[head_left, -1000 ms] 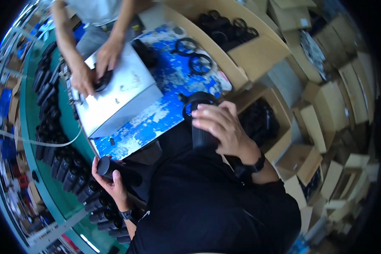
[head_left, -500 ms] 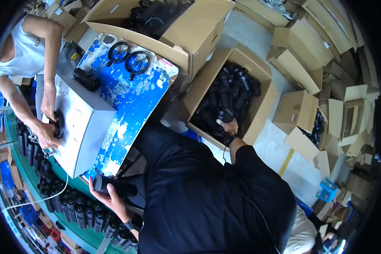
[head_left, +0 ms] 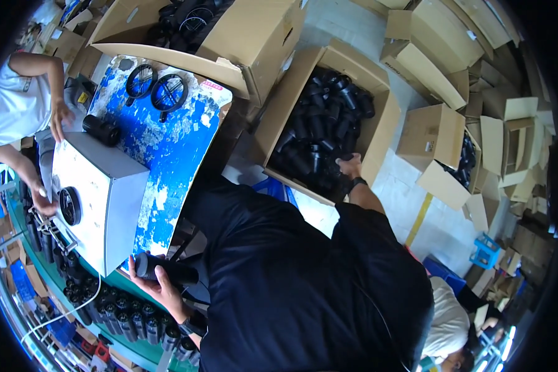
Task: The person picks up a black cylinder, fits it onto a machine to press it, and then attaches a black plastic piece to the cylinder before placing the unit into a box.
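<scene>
My left hand (head_left: 161,290) is wrapped round a smooth black cylinder (head_left: 169,270), held on its side beside the near corner of the blue table. My right hand (head_left: 351,166) reaches into an open cardboard box (head_left: 383,137) full of loose black cylindrical parts (head_left: 319,118). Its fingers are curled at the box's right side among the parts. The dark parts make it impossible to see what, if anything, is between those fingers.
A worn blue table (head_left: 180,139) carries two black rings (head_left: 169,93), a black cylinder (head_left: 102,130) and a white box-shaped stand (head_left: 87,239) with a black ring (head_left: 69,206). A co-worker (head_left: 22,105) stands behind it. Rows of black cylinders (head_left: 127,319) line a green conveyor. More cartons (head_left: 431,139) stand right.
My right hand has shifted right and slightly farther within the box. My left hand still holds the cylinder. The co-worker's hands have come off the ring on the white stand.
</scene>
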Available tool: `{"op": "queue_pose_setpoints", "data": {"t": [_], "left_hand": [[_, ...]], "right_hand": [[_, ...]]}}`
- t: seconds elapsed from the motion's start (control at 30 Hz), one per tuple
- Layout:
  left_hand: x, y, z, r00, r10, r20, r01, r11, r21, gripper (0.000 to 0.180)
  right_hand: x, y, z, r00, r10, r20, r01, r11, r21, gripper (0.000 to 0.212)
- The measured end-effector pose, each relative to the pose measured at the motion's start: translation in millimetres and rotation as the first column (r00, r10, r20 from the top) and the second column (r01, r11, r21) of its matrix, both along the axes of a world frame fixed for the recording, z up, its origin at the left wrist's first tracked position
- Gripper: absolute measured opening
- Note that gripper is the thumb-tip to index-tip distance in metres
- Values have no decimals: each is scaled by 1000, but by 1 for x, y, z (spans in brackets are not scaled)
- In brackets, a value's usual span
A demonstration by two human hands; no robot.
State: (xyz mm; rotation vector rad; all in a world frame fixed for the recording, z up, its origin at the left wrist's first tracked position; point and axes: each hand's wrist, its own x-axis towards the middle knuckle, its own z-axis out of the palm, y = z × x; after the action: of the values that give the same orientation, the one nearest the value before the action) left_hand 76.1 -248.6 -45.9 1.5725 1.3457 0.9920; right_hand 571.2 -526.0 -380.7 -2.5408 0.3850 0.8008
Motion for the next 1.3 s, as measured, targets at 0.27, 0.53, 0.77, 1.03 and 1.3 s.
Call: {"op": "queue_pose_setpoints", "data": {"t": [0.27, 0.53, 0.77, 1.03, 1.3], "left_hand": [[2, 1, -6, 995, -21, -101, 27, 998, 52, 66], [-6, 12, -18, 1000, 4, 11, -4, 1000, 21, 68], [-32, 19, -26, 998, 17, 67, -11, 996, -87, 72], [-18, 42, 24, 969, -114, 221, 109, 993, 33, 72], [-87, 30, 40, 959, 10, 282, 5, 999, -52, 66]], "right_hand": [[11, -29, -39, 706, 679, -202, -703, 635, -321, 52], [-80, 23, -35, 729, 684, -1, -670, 714, 206, 28], [-121, 219, 141, 396, 904, 163, -735, 205, 647, 28], [-300, 330, 369, 46, 854, 518, -505, -428, 750, 56], [-365, 382, 351, -5, 965, 263, -251, -255, 934, 52]]}}
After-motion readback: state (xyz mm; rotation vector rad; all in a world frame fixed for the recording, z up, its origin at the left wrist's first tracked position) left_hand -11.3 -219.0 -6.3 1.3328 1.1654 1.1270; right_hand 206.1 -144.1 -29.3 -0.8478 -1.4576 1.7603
